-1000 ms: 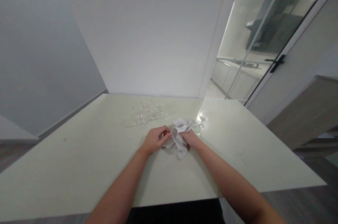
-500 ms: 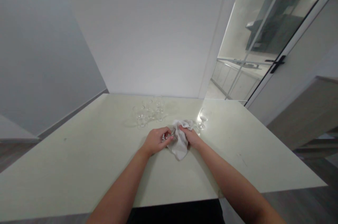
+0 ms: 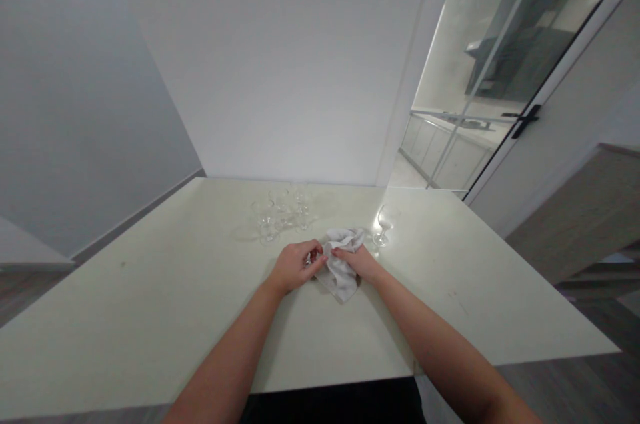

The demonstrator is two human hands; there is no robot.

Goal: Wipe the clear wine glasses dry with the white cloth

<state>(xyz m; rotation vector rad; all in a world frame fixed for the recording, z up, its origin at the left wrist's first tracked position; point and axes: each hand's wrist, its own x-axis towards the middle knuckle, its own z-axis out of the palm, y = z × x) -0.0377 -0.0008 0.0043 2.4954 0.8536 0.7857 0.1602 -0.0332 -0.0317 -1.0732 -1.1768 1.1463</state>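
Observation:
My left hand (image 3: 294, 267) is closed around a small clear glass that is mostly hidden by its fingers. A crumpled white cloth (image 3: 341, 271) is pressed against that glass by my right hand (image 3: 359, 261), whose fingers grip the cloth. Both hands hover just above the middle of the pale table (image 3: 150, 291). A cluster of several small clear glasses (image 3: 281, 213) stands behind my left hand. One stemmed glass (image 3: 383, 224) stands alone behind my right hand.
A white wall rises behind the table's far edge. At right is a glass-paned door (image 3: 505, 71) with a black handle, and a wooden cabinet (image 3: 585, 211) beyond the table's right edge. The table's near edge runs along the bottom.
The cloth has been shifted and re-bunched between my hands; my right fingers moved a little over it. The hands stay in the same spot.

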